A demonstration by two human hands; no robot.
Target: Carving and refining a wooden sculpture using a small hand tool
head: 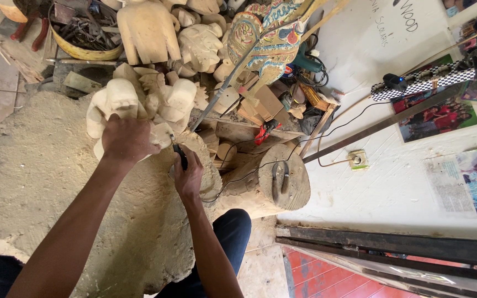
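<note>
Carving in hand: fine cutting on a pale wood carving (139, 102), judged from the grip and tool angle. Mid-step, surface detail rather than roughing, as far as can be told.

Left hand (127, 140) closed over the carving's near side, fingers wrapped, pressing it down onto the wide block (45, 165) of rough, dusty wood that serves as the work surface. Right hand (187, 176) clenched round a small dark-handled tool (180, 156), tip pointed up at the carving's lower right edge, just beside the left hand's knuckles. Blade tip itself too small to make out; contact with the wood likely, not certain.

Carving lying at the block's far edge, directly ahead of both hands, touching the left, a short reach from the right.

Next move, as a judgement: short controlled strokes away from the holding hand, steady downward pressure from the left to stop the piece rocking. Risk: tool slipping toward the left fingers, so close to the cut.

Around: more unpainted carvings (200, 47) piled behind, 1 painted figure (266, 38) above them, a bowl (84, 52) of metal tools at top left, a round stump (282, 182) to the right.
</note>
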